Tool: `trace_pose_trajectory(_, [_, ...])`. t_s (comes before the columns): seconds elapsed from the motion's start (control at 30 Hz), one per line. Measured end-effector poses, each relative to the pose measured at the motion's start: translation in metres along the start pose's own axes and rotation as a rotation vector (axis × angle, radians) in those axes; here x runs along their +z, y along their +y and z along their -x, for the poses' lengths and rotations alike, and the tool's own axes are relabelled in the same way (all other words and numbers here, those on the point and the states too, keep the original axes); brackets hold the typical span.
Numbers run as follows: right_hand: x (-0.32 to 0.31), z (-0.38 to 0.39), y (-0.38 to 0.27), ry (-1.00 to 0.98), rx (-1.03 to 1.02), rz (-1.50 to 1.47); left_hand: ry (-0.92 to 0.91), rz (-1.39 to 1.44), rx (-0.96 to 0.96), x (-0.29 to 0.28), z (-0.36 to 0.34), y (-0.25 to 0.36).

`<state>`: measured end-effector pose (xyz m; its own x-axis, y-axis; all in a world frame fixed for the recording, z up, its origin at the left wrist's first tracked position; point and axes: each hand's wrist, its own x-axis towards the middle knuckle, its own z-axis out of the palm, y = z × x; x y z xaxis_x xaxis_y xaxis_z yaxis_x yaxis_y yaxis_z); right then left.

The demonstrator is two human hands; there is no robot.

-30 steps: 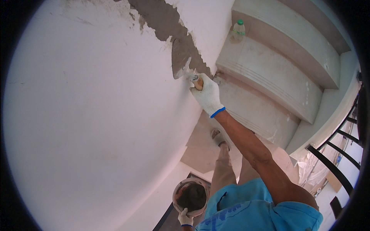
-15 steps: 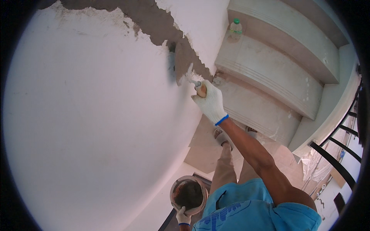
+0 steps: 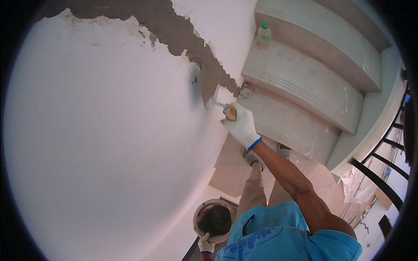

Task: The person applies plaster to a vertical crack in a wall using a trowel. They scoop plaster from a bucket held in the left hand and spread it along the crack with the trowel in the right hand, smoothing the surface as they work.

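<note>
My right hand (image 3: 241, 126), in a white knit glove with a blue cuff, is closed around the wooden handle of a trowel (image 3: 209, 90). The trowel's grey blade lies against the white wall (image 3: 109, 143), at the lower end of a rough-edged strip of grey-brown mortar (image 3: 174, 32). Low beside my body, my left hand (image 3: 206, 243), gloved too, grips the rim of a round bucket (image 3: 201, 212). Dark wet mortar (image 3: 215, 221) sits inside the bucket. The fingers on the bucket's far side are partly hidden.
Pale stair steps (image 3: 300, 82) rise on the right, with a green-capped clear bottle (image 3: 264, 35) on one near the wall. Small rubble (image 3: 244, 90) lies in the wall corner. A black metal railing (image 3: 376, 182) curves along the right. My sandalled feet (image 3: 252, 156) stand below the steps.
My right hand and the trowel have moved slightly down and right along the wall, showing more of the mortar strip above the blade. My left hand still grips the bucket.
</note>
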<state>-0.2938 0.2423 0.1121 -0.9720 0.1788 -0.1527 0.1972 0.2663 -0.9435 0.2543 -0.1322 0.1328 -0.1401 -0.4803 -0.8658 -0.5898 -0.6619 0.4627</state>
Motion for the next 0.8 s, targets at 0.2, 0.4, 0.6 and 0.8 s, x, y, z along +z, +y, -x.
trace_pose_trajectory(0.2, [0.011, -0.035, -0.021, 0.174, -0.197, -0.018, 0.018, -0.016, 0.012, -0.002, -0.001, 0.002])
trace_pose_trajectory(0.4, [0.027, 0.018, 0.016, -0.056, 0.078, 0.046, 0.005, 0.033, -0.007, -0.009, -0.003, 0.0])
trace_pose_trajectory(0.6, [0.016, 0.009, 0.007, 0.053, 0.02, -0.094, -0.009, 0.005, 0.051, 0.003, 0.01, -0.003])
trace_pose_trajectory(0.8, [0.039, -0.018, -0.009, 0.08, -0.009, -0.144, 0.008, 0.038, 0.045, 0.001, 0.007, -0.009])
